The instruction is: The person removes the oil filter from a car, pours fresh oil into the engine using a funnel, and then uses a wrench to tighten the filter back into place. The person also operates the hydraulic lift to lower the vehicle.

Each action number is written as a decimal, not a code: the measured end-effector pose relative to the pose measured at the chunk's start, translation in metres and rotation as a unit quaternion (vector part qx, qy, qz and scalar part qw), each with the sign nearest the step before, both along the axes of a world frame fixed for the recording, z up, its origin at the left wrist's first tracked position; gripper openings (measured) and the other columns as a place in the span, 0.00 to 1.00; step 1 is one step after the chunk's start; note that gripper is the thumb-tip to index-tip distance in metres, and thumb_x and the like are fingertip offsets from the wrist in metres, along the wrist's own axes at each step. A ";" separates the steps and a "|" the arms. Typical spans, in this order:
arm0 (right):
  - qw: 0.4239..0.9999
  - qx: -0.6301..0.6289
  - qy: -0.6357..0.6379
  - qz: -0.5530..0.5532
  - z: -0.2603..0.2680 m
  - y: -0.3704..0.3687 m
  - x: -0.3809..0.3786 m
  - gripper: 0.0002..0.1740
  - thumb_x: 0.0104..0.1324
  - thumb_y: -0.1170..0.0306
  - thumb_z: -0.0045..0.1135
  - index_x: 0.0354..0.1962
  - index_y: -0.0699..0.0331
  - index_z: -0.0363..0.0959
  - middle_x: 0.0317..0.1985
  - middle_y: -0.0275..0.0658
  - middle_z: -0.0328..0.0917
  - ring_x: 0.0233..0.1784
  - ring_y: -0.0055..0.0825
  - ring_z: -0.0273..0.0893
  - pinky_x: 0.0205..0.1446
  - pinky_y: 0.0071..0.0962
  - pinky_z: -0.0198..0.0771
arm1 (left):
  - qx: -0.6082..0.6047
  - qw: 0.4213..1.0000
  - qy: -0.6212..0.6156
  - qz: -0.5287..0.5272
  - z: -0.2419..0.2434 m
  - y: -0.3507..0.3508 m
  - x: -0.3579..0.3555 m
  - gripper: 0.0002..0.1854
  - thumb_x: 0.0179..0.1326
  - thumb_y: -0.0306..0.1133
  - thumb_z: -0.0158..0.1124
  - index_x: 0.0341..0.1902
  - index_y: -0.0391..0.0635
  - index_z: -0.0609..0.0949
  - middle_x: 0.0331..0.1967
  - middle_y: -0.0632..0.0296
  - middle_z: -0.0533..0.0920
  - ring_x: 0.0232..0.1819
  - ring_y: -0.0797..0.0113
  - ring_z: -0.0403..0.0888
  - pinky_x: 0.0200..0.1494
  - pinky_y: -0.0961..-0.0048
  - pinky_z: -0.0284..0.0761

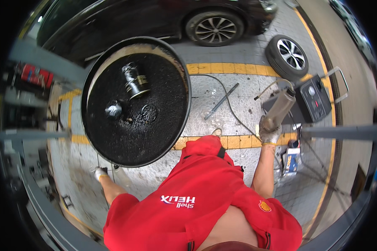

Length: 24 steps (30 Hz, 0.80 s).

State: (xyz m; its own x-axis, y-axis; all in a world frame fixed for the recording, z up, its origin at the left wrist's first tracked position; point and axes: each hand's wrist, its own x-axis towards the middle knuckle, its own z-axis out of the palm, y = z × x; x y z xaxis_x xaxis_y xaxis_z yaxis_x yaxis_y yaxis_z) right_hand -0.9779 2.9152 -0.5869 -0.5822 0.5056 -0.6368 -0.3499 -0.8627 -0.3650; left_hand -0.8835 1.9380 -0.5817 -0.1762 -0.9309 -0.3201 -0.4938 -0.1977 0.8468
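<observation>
My right hand (269, 133), in a soiled knit glove, grips a cloudy translucent plastic bottle (279, 109) near its base. The bottle has a dark cap, and a thin tube curves beside its top. My left hand (101, 173), also gloved, is low beside the near rim of a large round black oil drain pan (95, 138); a dark patch shows at its fingers, and whether it holds anything is unclear. In the pan lie a wet black canister-like oil filter (135, 83), a smaller shiny rounded part (113, 109) and a dark ring (149, 113). Another translucent bottle (122, 177) is below the rim.
A dark car (128, 18) stands beyond the pan. A loose wheel (287, 56) is near a black machine (314, 98) with a handle. A cable (227, 97) and a grey bar (221, 102) lie on the tiles. A blue-and-white box (291, 160) is at right; grey lift arms (339, 132) reach in.
</observation>
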 end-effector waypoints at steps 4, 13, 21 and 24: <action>0.999 -0.008 -0.015 0.045 0.018 0.047 -0.054 0.26 0.76 0.52 0.51 0.64 0.56 0.77 0.59 0.46 0.82 0.58 0.48 0.84 0.59 0.56 0.85 | 0.058 0.990 -0.029 0.123 -0.043 0.071 0.046 0.19 0.75 0.46 0.59 0.49 0.42 0.84 0.39 0.61 0.87 0.32 0.62 0.82 0.33 0.62 0.79; 0.997 -0.044 0.025 0.063 0.032 0.161 -0.171 0.28 0.78 0.48 0.48 0.64 0.56 0.73 0.56 0.46 0.82 0.55 0.51 0.83 0.60 0.59 0.83 | 0.201 0.966 0.134 0.095 -0.051 0.256 0.069 0.24 0.77 0.54 0.58 0.66 0.55 0.83 0.61 0.69 0.87 0.54 0.68 0.85 0.55 0.64 0.83; 0.996 -0.064 0.046 0.047 0.035 0.272 -0.281 0.24 0.78 0.49 0.47 0.59 0.56 0.76 0.52 0.45 0.83 0.52 0.48 0.85 0.55 0.58 0.87 | -0.119 0.581 -0.634 -0.497 -0.076 0.445 -0.034 0.24 0.74 0.51 0.61 0.61 0.48 0.87 0.63 0.57 0.87 0.62 0.54 0.85 0.61 0.57 0.82; 0.995 -0.083 0.050 0.022 0.036 0.319 -0.305 0.25 0.80 0.50 0.43 0.59 0.58 0.75 0.52 0.47 0.83 0.51 0.50 0.85 0.55 0.57 0.87 | -0.079 0.600 -0.607 -0.515 -0.084 0.517 -0.107 0.27 0.66 0.52 0.69 0.57 0.42 0.88 0.50 0.48 0.91 0.57 0.47 0.89 0.54 0.56 0.84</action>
State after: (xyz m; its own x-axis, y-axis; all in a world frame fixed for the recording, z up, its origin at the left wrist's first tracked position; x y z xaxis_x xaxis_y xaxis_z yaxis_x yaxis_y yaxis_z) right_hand -1.2832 3.2344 -0.5509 -0.6665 0.3705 -0.6469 -0.3372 -0.9237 -0.1816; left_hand -0.9906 2.4549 -0.6660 -0.4095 -0.5648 -0.7164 -0.5577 0.7765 -0.2934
